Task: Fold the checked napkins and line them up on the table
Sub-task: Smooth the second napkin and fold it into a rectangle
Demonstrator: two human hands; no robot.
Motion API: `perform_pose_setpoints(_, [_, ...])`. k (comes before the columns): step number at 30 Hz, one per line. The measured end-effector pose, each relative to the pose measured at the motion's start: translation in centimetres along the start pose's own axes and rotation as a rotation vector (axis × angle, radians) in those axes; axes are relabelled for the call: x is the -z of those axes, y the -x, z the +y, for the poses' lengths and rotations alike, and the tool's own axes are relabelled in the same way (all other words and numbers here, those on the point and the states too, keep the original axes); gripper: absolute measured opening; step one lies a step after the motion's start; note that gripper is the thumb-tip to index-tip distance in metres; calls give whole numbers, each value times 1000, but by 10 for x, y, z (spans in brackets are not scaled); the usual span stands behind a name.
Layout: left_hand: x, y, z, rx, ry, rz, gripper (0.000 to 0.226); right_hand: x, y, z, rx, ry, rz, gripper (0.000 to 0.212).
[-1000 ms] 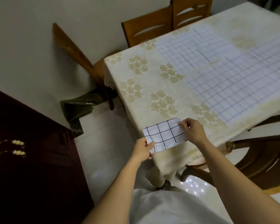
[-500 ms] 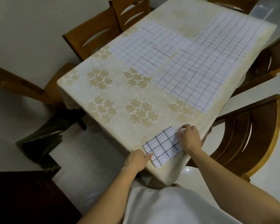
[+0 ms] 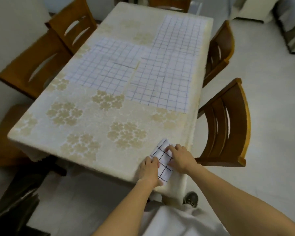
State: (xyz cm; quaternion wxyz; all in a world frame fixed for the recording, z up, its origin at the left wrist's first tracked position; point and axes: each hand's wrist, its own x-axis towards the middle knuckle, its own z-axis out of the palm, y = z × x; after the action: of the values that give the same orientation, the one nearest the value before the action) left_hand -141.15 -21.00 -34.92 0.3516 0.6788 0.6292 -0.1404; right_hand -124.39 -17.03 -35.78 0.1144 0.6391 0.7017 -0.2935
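A folded napkin [image 3: 163, 161] with a bold black check lies between our two hands at the near right corner of the surface [image 3: 85, 126]. Its long axis runs straight away from us and its near end reaches the surface's edge. Our left hand [image 3: 149, 171] grips the strip along its left side. Our right hand [image 3: 180, 159] has its fingers curled over the right side, towards the far end. Blur hides how firm either hold is.

Both hands touch the cloth, so neither is nearer. We judge that the next move depends on that lengthwise line: the strip can be pressed flat where it lies, or slid forward along its own axis to begin a row.

Well ahead of the hands, larger pale checked napkins [image 3: 107, 68] lie spread flat and unfolded. They overlap and cover the far half of the flower-patterned cloth, so most of the task looks unfinished.

A wooden chair [image 3: 228, 126] stands just to the right of our right hand. More chairs [image 3: 34, 65] line the side far to the left of our left hand. A pale floor [image 3: 271, 116] lies beyond.
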Motion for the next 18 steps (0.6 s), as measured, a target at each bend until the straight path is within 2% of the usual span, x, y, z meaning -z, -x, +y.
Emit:
perform_pose_setpoints(3, [4, -1, 8, 33, -56, -32, 72, 0, 16, 9, 14, -9, 3, 57])
perform_pose_setpoints(6, [14, 2, 22, 73, -79, 9, 66, 16, 30, 15, 38, -154, 125, 45])
perform_pose_setpoints(10, [36, 8, 60, 19, 29, 168, 42, 64, 51, 33, 137, -226, 377, 25])
perform_pose_setpoints(14, [59, 24, 123, -31, -56, 389, 38, 118, 82, 81, 236, -218, 574, 21])
perform_pose_setpoints(16, [65, 35, 159, -44, -145, 499, 37, 141, 102, 120, 246, -259, 662, 19])
perform_pose_setpoints(18, [66, 43, 197, -72, -131, 564, 36, 155, 124, 166, 227, -288, 730, 18])
